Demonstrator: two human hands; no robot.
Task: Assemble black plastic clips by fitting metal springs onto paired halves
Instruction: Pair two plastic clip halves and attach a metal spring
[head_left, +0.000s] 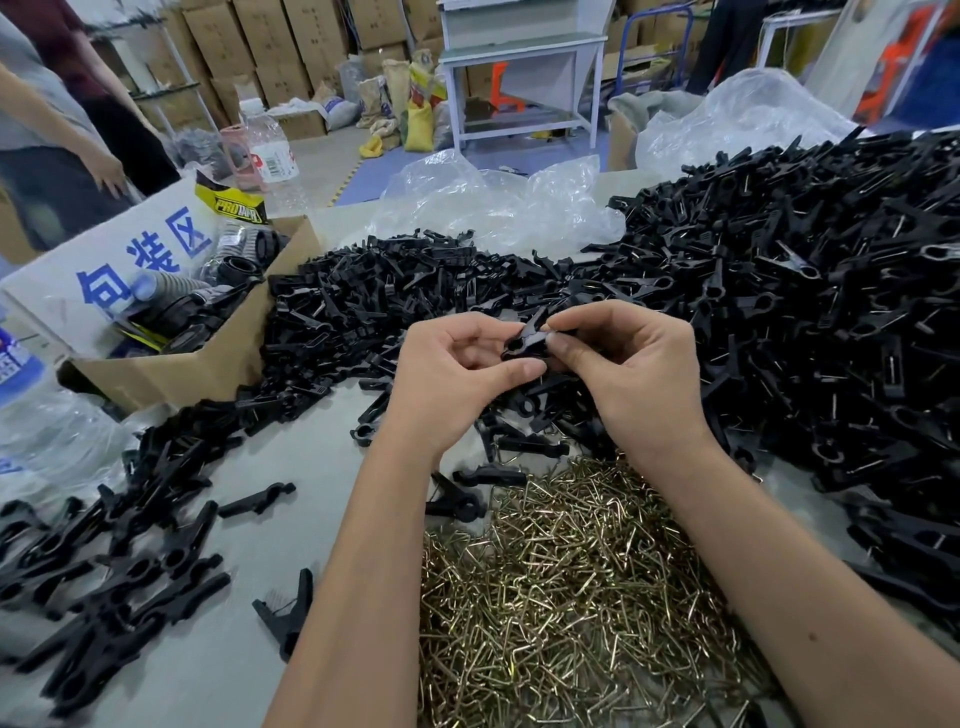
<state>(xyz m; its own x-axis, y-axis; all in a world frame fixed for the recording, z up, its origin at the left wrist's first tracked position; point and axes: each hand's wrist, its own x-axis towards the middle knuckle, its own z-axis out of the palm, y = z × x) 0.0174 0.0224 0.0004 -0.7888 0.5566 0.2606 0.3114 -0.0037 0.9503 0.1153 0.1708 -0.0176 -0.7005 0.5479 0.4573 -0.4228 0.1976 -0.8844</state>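
Observation:
My left hand (457, 379) and my right hand (634, 364) meet above the table and together pinch a pair of black clip halves (531, 338), held tilted between fingertips and thumbs. Whether a spring sits on it I cannot tell. A heap of brass-coloured metal springs (571, 587) lies right below my forearms. Loose black clip halves (395, 306) are piled behind my hands. A much larger heap of black clips with springs (810, 322) fills the right side. More black clips (119, 551) lie scattered at the left front.
An open cardboard box (228, 348) with black parts stands at the left, a white sign with blue characters (109, 265) leaning on it. Crumpled clear plastic bags (498, 202) lie behind the piles. A person (57, 130) stands at the far left. Cartons and a metal bench fill the background.

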